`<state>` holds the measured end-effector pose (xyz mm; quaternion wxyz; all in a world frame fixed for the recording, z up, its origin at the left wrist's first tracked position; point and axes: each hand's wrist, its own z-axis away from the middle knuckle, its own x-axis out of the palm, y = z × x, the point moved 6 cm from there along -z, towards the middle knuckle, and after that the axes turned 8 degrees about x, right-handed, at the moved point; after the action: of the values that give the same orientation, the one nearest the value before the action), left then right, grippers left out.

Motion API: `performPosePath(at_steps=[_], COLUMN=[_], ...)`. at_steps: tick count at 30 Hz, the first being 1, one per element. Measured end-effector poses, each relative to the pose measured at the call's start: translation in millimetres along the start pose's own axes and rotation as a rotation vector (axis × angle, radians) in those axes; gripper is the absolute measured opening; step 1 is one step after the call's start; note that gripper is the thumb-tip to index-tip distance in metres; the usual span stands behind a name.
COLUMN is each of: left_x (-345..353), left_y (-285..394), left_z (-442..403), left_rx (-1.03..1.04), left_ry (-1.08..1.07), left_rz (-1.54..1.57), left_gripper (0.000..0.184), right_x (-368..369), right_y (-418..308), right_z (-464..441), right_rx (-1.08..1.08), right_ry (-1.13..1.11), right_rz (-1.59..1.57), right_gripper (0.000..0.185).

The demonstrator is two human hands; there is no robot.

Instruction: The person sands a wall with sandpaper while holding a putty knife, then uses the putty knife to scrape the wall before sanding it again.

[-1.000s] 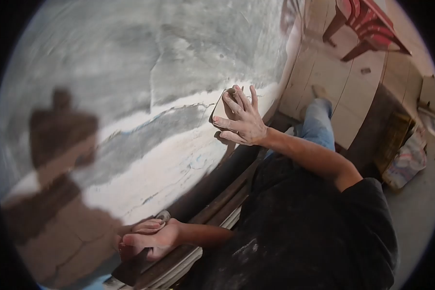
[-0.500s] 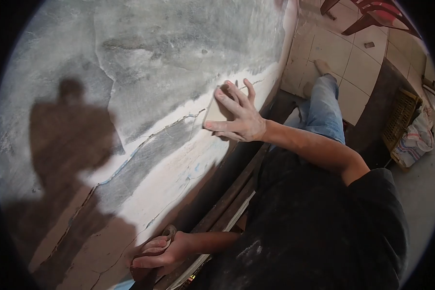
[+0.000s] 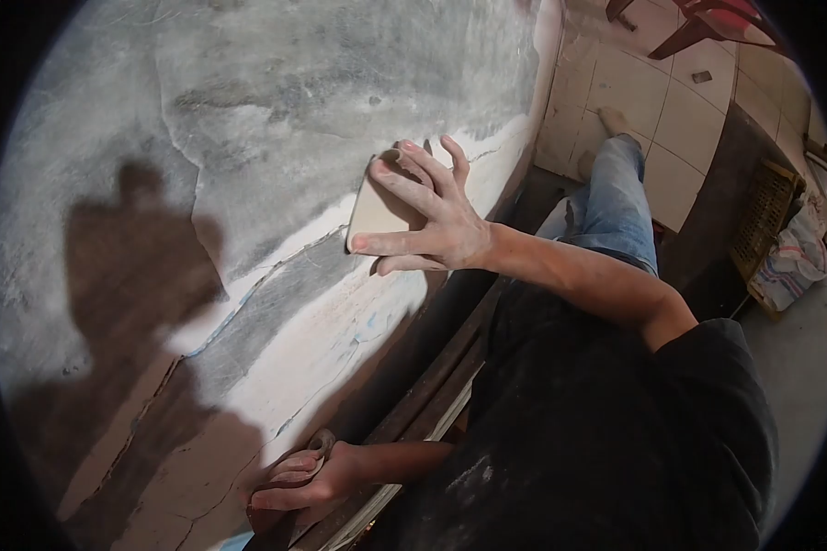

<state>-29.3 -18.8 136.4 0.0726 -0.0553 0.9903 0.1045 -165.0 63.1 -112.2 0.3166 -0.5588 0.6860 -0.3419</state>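
My right hand [image 3: 436, 211], dusted with white, holds a thin cream plate [image 3: 377, 213] with a curled edge against the grey and white wall [image 3: 276, 156]. Its fingers are spread over the plate, beside a long crack with white filler around it. Low at the left, my left hand [image 3: 308, 482] is closed around something with a rounded, curled end. Shadow and the fingers hide most of that object, so I cannot make it out. This hand is close to the lower, shaded part of the wall.
Dark rails [image 3: 423, 390] run along the foot of the wall beside my body. A red plastic chair [image 3: 708, 28] stands on the tiled floor [image 3: 625, 83] at top right. At the right are a yellow crate [image 3: 761, 220] and a striped cloth or bag [image 3: 793, 262].
My right hand and the cream plate have slid left along the wall. The view has shifted since the earliest frame, showing more crate and less chair. My left hand keeps its grip.
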Motion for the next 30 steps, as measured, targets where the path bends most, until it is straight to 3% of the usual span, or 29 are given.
performPosePath(at_steps=[6, 9, 14, 18, 22, 26, 30], left_x=[-5, 1, -9, -15, -1, 0, -3], left_y=[-6, 0, -12, -19, -5, -2, -4], left_z=[-2, 1, -1, -5, 0, -2, -2], left_rx=[-0.005, 0.019, 0.071, 0.141, 0.039, 0.046, 0.148], left_ry=[0.017, 0.002, -0.041, -0.039, -0.013, -0.051, -0.099], left_rz=[0.008, 0.003, -0.035, -0.074, -0.054, -0.102, -0.123], left_gripper=[0.033, 0.028, 0.024, 0.024, 0.026, 0.029, 0.031], right_x=[0, -4, 0, -8, -9, -2, -7], right_y=[36, 7, 11, 22, -5, 16, 15], right_z=[34, 12, 7, 21, -8, 11, 18], right_rx=[-0.091, 0.061, -0.037, 0.031, 0.032, -0.049, 0.053], right_ry=[-0.054, -0.05, 0.002, -0.087, -0.011, 0.04, -0.021], right_rz=[0.184, 0.059, -0.026, 0.061, -0.037, -0.002, 0.0], right_gripper=[0.041, 0.038, 0.037, 0.037, 0.038, 0.039, 0.046])
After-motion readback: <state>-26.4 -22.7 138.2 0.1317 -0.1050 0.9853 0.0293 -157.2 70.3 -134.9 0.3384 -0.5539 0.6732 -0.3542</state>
